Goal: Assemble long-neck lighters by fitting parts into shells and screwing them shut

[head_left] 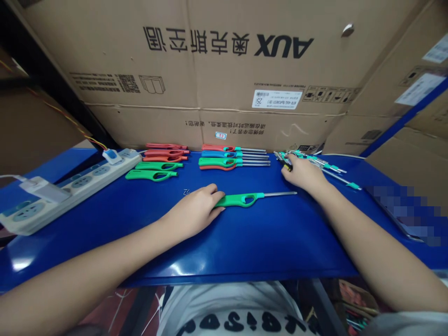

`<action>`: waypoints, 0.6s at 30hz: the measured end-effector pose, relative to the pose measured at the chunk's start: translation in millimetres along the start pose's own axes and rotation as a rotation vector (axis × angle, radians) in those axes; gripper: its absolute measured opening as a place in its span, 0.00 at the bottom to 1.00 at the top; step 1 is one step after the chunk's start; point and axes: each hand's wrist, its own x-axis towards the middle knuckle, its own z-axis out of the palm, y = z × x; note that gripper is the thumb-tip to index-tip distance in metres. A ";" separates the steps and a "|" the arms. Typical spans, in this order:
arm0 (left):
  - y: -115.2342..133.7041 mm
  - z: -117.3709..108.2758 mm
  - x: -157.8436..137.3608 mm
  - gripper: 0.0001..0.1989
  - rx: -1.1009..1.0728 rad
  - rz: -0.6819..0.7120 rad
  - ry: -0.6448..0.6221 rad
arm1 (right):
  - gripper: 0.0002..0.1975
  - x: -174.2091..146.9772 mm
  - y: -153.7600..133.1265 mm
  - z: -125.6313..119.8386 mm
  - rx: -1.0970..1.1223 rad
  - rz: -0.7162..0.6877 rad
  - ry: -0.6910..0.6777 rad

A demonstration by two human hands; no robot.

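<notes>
My left hand is closed on the handle end of a green utility lighter, whose metal tube points right just above the blue table. At the back right, my right hand has its fingers closed around a small black and yellow thing, mostly hidden, so I cannot tell its kind. It is beside a pile of metal lighter tubes with teal triggers. Left of it, several lighters with tubes fitted lie in a stack. Farther left lie red and green lighter handles without tubes.
A white power strip with a plugged-in charger runs along the left side of the blue table. A large cardboard sheet stands behind. A dark flat object, partly blurred out, lies at the right.
</notes>
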 end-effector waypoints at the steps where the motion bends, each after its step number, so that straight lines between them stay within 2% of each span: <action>1: 1.5 1.3 -0.2 0.15 -0.013 0.013 0.007 | 0.20 -1.7 -0.2 -5.9 0.055 0.014 0.098; 5: 10.0 6.2 -1.1 0.16 0.010 0.065 0.037 | 0.13 -20.2 -14.3 -26.3 0.414 -0.103 0.628; 7: 14.7 7.4 -1.1 0.17 0.042 0.083 0.037 | 0.11 -34.6 -32.1 -28.1 0.642 -0.248 0.723; 8: 16.9 7.6 -1.1 0.17 0.061 0.088 0.038 | 0.12 -42.1 -43.2 -26.7 0.769 -0.313 0.656; 10: 20.5 7.2 -1.4 0.18 0.087 0.087 0.045 | 0.12 -55.6 -67.4 -20.7 0.995 -0.412 0.418; 12: 23.1 6.6 -2.3 0.17 0.082 0.093 0.053 | 0.16 -64.5 -90.5 -12.3 1.191 -0.455 0.136; 14: 24.3 6.6 -3.6 0.17 0.052 0.115 0.058 | 0.18 -67.0 -109.4 -3.6 1.278 -0.468 -0.059; 16: 24.2 7.8 -4.7 0.16 0.018 0.144 0.064 | 0.19 -63.5 -123.8 4.2 1.320 -0.468 -0.131; 18: 23.1 9.9 -5.2 0.16 -0.006 0.165 0.075 | 0.19 -57.0 -134.7 10.2 1.344 -0.462 -0.130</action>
